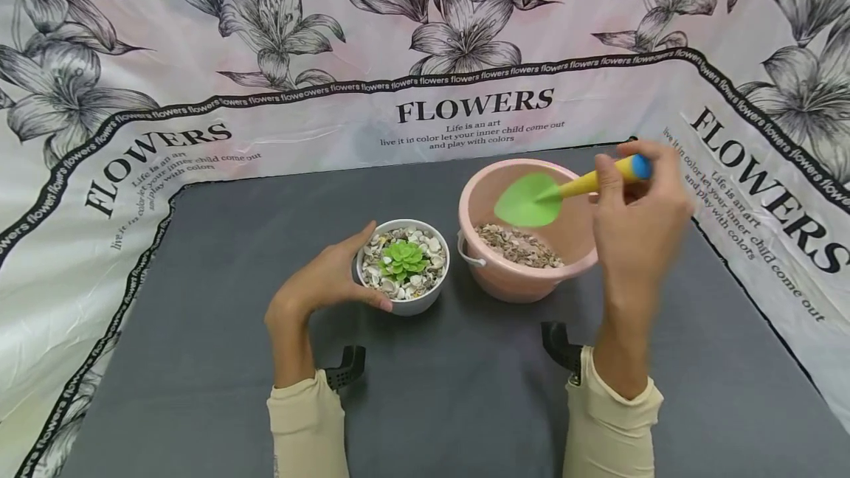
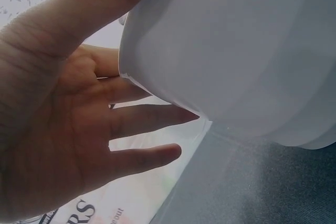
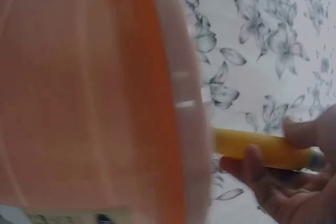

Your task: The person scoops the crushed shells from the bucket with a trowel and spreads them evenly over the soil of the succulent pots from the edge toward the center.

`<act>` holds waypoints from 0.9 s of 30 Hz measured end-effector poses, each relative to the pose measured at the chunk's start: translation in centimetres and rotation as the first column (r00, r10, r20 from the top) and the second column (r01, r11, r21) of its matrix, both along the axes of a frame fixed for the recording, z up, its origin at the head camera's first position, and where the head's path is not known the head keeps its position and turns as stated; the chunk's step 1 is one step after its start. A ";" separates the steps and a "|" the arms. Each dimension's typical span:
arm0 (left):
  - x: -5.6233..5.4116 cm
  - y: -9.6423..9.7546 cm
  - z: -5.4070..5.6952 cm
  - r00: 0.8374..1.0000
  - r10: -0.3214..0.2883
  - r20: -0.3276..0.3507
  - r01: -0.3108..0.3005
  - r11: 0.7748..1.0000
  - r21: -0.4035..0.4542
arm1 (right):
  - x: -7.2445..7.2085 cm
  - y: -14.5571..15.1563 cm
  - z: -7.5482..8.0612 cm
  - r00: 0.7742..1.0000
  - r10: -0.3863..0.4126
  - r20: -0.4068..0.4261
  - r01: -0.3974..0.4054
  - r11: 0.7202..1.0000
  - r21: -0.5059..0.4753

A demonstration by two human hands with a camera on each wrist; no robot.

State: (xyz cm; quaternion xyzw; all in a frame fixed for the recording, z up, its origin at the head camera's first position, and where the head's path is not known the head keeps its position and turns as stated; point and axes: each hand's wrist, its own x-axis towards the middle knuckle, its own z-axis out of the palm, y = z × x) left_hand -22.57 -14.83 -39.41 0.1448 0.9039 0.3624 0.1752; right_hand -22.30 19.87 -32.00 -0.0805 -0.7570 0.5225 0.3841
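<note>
In the head view my left hand (image 1: 328,268) holds a small white pot (image 1: 415,306) by its side, thumb at the near rim and fingers round the far side. A green succulent (image 1: 403,260) sits in the pot among pale pebbles (image 1: 434,257). My right hand (image 1: 640,212) grips the yellow handle of a toy shovel (image 1: 531,201), its green blade over the mouth of a pink bucket (image 1: 488,279). Gravel (image 1: 521,246) covers the bucket's bottom. The left wrist view shows the pot's wall (image 2: 226,51) close up; the right wrist view shows the bucket's side (image 3: 79,103) hiding the blade.
A dark grey cloth (image 1: 219,330) covers the table. Around its back and sides runs a white sheet (image 1: 319,131) printed with flowers and lettering. The bucket's white handle (image 1: 471,257) hangs at its left side, near the pot.
</note>
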 end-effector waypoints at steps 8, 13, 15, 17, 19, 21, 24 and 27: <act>0.4 -1.1 -0.6 1.000 -0.001 -0.002 0.001 1.000 -0.009 | -1.9 -0.3 -3.7 0.875 0.056 0.481 -0.247 0.905 0.345; 1.0 -0.9 -1.0 1.000 0.003 0.002 -0.003 1.000 0.010 | -2.0 -0.7 -4.9 0.902 -0.106 0.418 -0.136 0.849 0.510; 1.1 -0.7 -1.2 1.000 0.013 0.020 -0.013 1.000 0.021 | -2.1 -0.6 -5.3 0.918 -0.150 0.367 -0.094 0.818 0.567; 1.1 -0.4 -1.6 0.999 0.017 0.045 -0.018 0.999 0.028 | -2.2 -0.2 -5.7 0.919 -0.171 0.355 -0.082 0.798 0.597; 1.1 -0.3 -1.9 0.998 0.002 0.062 -0.003 1.000 0.014 | -2.0 0.5 -6.3 0.894 -0.161 0.419 -0.130 0.801 0.584; 1.0 -0.1 -2.1 0.997 -0.030 0.069 0.030 1.000 -0.001 | -1.7 1.6 -6.9 0.842 -0.119 0.526 -0.218 0.817 0.533; 1.0 0.4 -2.2 0.996 -0.083 0.043 0.083 0.996 -0.009 | -1.0 3.1 -7.5 0.747 -0.063 0.662 -0.335 0.824 0.457; 1.3 1.4 -1.7 0.997 -0.066 -0.033 0.066 0.998 -0.005 | -0.2 3.5 -8.0 0.767 -0.058 0.639 -0.331 0.818 0.471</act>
